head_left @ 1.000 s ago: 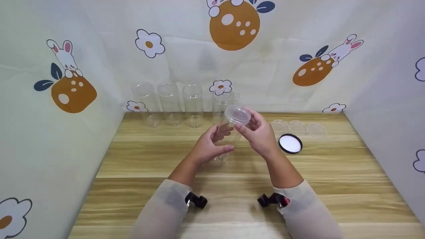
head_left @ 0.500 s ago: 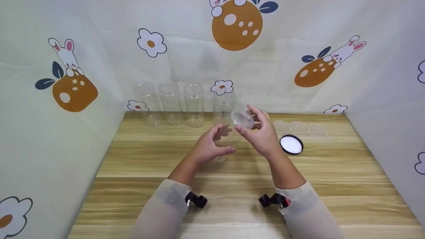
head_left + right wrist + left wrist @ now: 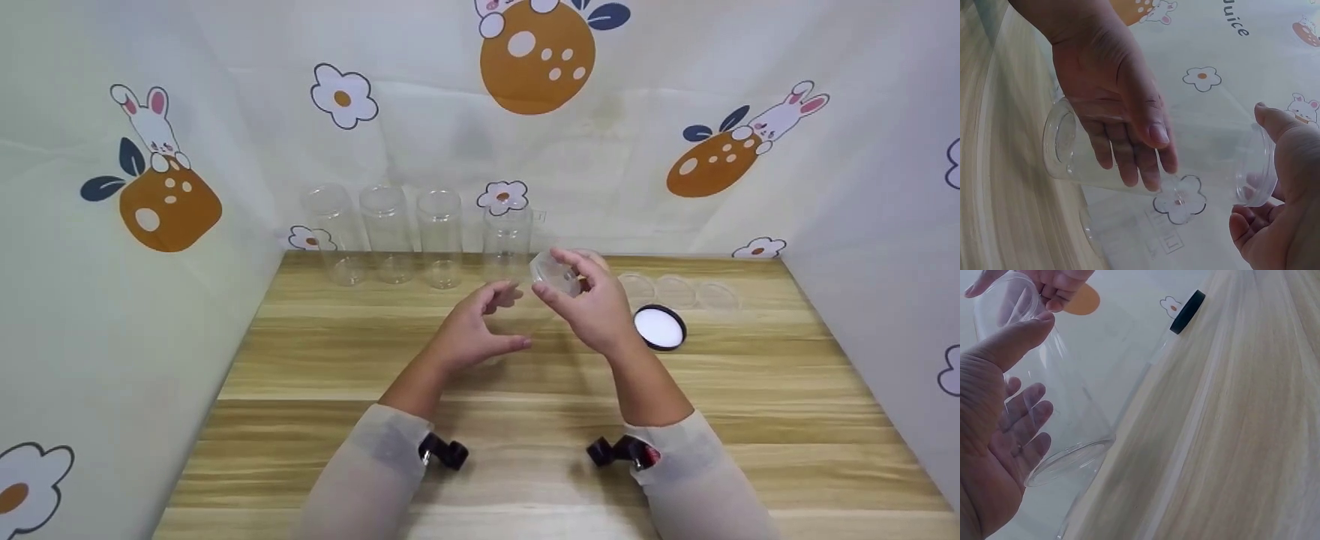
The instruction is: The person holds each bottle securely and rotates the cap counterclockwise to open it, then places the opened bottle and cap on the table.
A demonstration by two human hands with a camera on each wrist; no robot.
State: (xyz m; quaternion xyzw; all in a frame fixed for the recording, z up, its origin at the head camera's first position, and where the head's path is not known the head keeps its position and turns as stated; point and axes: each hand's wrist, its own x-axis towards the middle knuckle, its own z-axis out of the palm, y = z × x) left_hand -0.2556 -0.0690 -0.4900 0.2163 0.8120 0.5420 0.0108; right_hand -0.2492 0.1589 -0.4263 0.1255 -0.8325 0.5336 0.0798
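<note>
A clear plastic jar (image 3: pixel 1213 147) lies tilted between both hands. My right hand (image 3: pixel 598 307) grips its upper end (image 3: pixel 553 274), thumb on the near side and fingers on the far side. Whether a lid sits on that end I cannot tell. My left hand (image 3: pixel 474 330) curves around the jar's body, with the thumb on one side and the fingers (image 3: pixel 1030 416) seen through the clear wall. In the left wrist view the jar's round lower end (image 3: pixel 1072 460) sits off the table. The see-through body is hardly visible in the head view.
Three clear jars (image 3: pixel 395 236) stand upright at the back left, and another jar (image 3: pixel 508 236) stands behind the hands. To the right lie several clear discs (image 3: pixel 675 291) and a black-rimmed lid (image 3: pixel 660 328), white side up. Patterned cloth walls (image 3: pixel 420 150) enclose the wooden table (image 3: pixel 337 420).
The jar's upper end has moved a little right and tipped further over. My right forefinger has come down onto its rim. My left hand has barely moved.
</note>
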